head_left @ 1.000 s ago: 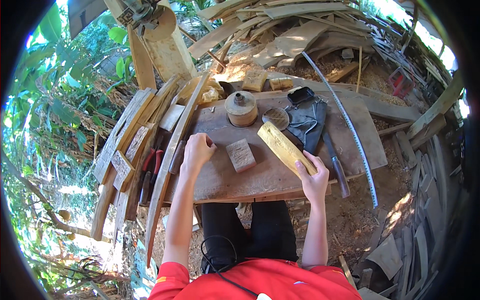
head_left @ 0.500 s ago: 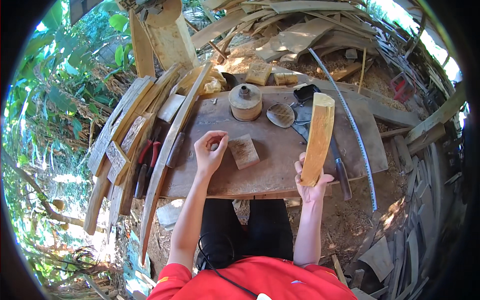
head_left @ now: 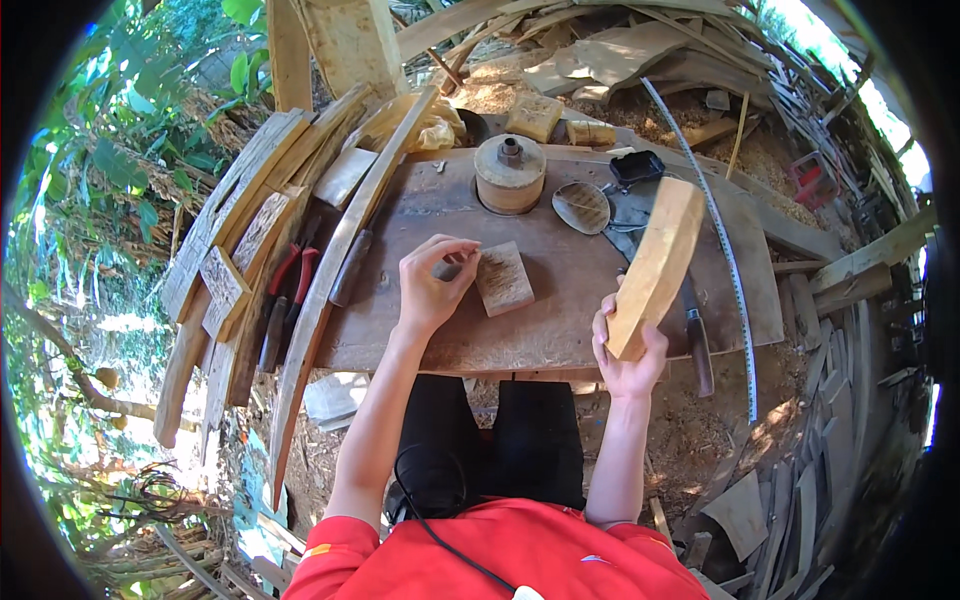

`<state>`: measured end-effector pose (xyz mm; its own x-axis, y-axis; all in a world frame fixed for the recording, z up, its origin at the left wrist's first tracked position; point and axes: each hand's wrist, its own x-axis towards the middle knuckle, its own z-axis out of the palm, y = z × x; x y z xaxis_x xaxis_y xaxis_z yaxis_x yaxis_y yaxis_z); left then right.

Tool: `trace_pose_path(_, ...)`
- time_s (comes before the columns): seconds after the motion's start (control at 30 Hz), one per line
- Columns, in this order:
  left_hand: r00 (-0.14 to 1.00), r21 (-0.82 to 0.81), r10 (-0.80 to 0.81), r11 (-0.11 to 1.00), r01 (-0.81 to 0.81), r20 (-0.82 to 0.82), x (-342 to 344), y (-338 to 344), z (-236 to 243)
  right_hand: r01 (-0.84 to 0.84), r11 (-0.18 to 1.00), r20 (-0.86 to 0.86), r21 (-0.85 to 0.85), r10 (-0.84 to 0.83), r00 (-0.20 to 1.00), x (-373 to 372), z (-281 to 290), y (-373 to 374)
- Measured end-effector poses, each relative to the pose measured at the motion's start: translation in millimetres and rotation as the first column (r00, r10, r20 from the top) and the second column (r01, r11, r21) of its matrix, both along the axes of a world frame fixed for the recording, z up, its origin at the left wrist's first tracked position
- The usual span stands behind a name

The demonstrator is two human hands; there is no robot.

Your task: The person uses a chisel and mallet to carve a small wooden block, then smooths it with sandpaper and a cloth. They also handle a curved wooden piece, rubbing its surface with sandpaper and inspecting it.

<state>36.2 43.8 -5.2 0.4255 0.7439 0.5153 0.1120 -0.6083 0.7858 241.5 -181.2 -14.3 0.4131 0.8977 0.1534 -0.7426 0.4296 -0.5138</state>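
Observation:
My right hand (head_left: 630, 350) grips the lower end of a long, slightly curved wooden block (head_left: 657, 265), held up and tilted above the right part of the worktable (head_left: 430, 335). Over the table's middle, my left hand (head_left: 437, 280) has its thumb and fingers curled into a pinch; whatever it may hold is too small to make out. Beside those fingertips lies a flat square wooden block (head_left: 504, 279) with a dark, rough patch on top. Behind the raised block, a knife with a dark handle (head_left: 698, 345) is partly hidden.
A round wooden pot-like piece (head_left: 510, 175) stands toward the back, near a round lens-like disc (head_left: 581, 207) and a small black tray (head_left: 637, 167). Curved planks and red-handled pliers (head_left: 293, 285) line the left side. A measuring tape (head_left: 722, 235) runs along the right.
The long block in my right hand has tilted further to the right, showing another face. My left fingers have moved slightly toward the square block. The whole view has shifted a little.

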Motion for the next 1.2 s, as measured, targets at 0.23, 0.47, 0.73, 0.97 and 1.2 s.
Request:
trace_pose_path(0.23, 0.998, -0.042, 0.014, 0.999, -0.011, 0.060, 1, -1, -4, 0.488, 0.810, 0.852, -0.324, 0.026, 0.523, -33, 44, -5)
trace_pose_path(0.47, 0.997, -0.047, 0.013, 0.999, -0.010, 0.081, 0, 1, -7, 0.599, 0.799, 0.996, 0.057, -0.003, -0.092, -40, 94, 2)
trace_pose_path(0.73, 1.000, -0.135, 0.001, 0.991, 0.003, 0.028, -3, -1, -3, 0.506, 0.852, 0.939, -0.131, 0.270, -0.213, -44, 95, 13)
trace_pose_path(0.97, 0.998, -0.159, -0.003, 0.987, 0.014, 0.069, -3, 0, -4, 0.559, 0.828, 0.992, 0.043, 0.033, -0.124, -50, 92, 15)
trace_pose_path(1.2, 0.997, -0.170, -0.010, 0.985, 0.023, 0.077, -2, 1, -3, 0.603, 0.796, 0.998, 0.046, -0.007, -0.067, -50, 77, 9)
